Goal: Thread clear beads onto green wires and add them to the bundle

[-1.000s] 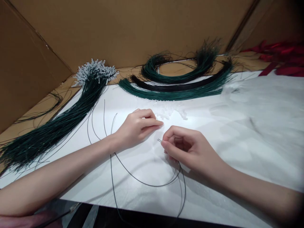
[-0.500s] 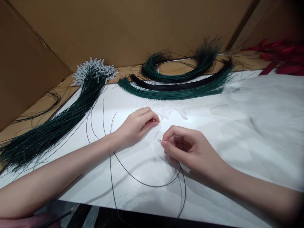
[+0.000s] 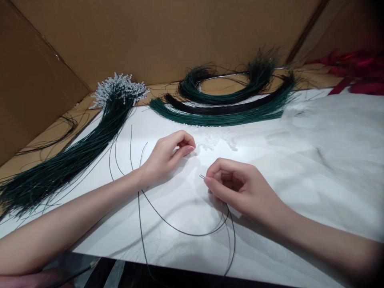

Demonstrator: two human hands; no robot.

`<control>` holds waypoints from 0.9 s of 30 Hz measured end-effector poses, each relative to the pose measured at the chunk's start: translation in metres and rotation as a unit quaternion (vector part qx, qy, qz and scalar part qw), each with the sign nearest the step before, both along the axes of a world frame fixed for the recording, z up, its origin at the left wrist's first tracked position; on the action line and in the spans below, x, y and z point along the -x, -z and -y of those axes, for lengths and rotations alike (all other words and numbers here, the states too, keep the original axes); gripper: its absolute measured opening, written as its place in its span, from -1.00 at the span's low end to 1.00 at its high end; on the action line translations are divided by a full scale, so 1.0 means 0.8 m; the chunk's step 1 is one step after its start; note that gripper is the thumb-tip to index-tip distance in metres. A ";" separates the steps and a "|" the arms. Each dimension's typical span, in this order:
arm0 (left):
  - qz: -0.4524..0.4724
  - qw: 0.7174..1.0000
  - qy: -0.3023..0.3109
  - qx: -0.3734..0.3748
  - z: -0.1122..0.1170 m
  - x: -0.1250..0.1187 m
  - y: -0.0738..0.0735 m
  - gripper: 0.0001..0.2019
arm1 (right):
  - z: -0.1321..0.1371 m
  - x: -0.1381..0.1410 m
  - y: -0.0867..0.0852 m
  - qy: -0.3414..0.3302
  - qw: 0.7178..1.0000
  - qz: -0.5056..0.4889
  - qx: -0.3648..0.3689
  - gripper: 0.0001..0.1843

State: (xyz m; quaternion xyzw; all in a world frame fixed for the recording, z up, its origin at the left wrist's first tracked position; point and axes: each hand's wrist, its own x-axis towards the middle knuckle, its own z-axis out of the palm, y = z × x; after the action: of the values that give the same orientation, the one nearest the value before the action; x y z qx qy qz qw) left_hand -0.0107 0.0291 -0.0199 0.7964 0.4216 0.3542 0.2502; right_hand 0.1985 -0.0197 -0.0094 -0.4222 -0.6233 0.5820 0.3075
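Two thin dark green wires (image 3: pixel 189 235) are pinched between the thumb and forefinger of my right hand (image 3: pixel 237 182). Their two short ends poke out past the fingertips, while the long parts loop down and to the left, passing behind my left forearm and over the front edge. My left hand (image 3: pixel 171 154) has its thumb and forefinger closed at the left end of a scatter of small white beads (image 3: pixel 214 140). Whatever sits between those fingertips, if anything, is too small to make out.
On the left lies a thick bundle of green wires (image 3: pixel 99 140) tipped with white bead clusters (image 3: pixel 120 90). Curved bundles of bare green wire (image 3: pixel 222 118) rest behind the beads. Red ribbon (image 3: pixel 360 74) is at the far right, near crumpled translucent sheeting (image 3: pixel 336 132). Cardboard walls (image 3: pixel 180 36) enclose the back.
My left hand has shifted slightly left and up, its fingertips drawing closer together by the beads. My right hand and the wires have barely moved.
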 end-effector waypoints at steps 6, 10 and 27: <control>0.174 0.973 0.061 0.141 0.015 0.002 -0.006 -0.96 | -0.001 -0.001 0.000 0.013 1.000 -0.011 0.008 -0.92; 0.214 0.950 0.109 0.200 0.025 -0.002 -0.008 -0.91 | -0.001 0.000 -0.002 0.021 0.999 -0.020 0.016 -0.93; 0.231 0.935 0.148 0.225 0.028 -0.004 -0.005 -0.76 | 0.000 0.002 0.000 0.004 0.999 -0.033 0.017 -0.92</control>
State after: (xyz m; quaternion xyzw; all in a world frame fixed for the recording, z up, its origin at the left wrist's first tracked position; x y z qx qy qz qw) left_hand -0.0077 0.0063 -0.0155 0.6691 0.2982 0.3834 0.5625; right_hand 0.1972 -0.0196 -0.0098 -0.4103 -0.6008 0.6053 0.3231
